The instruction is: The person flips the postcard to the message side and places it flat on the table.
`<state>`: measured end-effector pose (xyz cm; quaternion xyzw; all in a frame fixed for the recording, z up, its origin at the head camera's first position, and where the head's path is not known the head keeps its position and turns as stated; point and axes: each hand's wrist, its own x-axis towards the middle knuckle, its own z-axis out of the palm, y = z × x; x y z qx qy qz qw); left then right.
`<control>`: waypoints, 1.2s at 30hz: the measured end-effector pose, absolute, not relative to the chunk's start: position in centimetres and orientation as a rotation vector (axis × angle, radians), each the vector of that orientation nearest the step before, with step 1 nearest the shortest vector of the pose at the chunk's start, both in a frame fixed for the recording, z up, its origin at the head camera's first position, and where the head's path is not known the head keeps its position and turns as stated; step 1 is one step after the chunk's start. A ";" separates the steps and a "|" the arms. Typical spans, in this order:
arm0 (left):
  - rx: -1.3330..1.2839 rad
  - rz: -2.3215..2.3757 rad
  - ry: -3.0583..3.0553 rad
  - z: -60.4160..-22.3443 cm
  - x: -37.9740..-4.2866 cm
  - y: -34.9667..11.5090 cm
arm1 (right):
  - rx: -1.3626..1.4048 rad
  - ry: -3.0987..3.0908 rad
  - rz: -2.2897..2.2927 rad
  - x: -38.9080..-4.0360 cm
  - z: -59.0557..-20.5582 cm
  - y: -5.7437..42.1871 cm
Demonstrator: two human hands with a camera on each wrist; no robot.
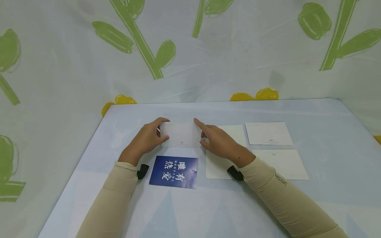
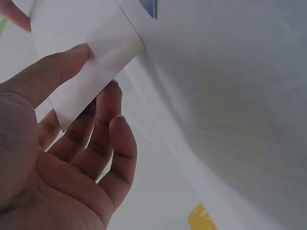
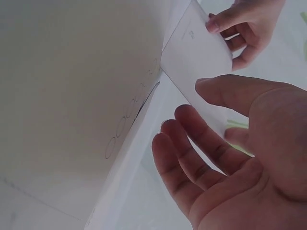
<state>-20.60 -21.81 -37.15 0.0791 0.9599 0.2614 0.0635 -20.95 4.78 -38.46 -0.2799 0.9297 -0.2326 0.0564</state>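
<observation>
A white card [image 1: 180,134] with a small printed mark stands raised at the middle of the table, in front of me. My left hand [image 1: 149,135] pinches its left edge; in the left wrist view the thumb lies on the card's face [image 2: 103,62] and the fingers are behind. At the other edge is my right hand [image 1: 218,140], its index finger extended at the upper right corner. The right wrist view has the right thumb and fingers [image 3: 199,143] spread apart around the card's edge [image 3: 196,57]. A blue postcard [image 1: 174,172] with white characters lies nearer, below the white card.
Two white cards lie at the right, one farther back [image 1: 269,132] and one nearer [image 1: 279,165]. Beneath my right hand, pale paper sheets [image 1: 217,165] are partly covered. The pale blue table [image 1: 190,215] meets a leaf-patterned cloth backdrop [image 1: 238,59] at its far edge.
</observation>
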 end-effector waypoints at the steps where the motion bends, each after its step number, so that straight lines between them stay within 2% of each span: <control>1: 0.240 0.787 2.900 -37.1 -20.6 -21.8 | -0.857 2.821 -0.708 -21.0 -38.5 4.8; 36: 0.225 0.741 2.901 -37.9 -20.5 -21.4 | -0.948 2.804 -0.661 -20.7 -38.7 5.1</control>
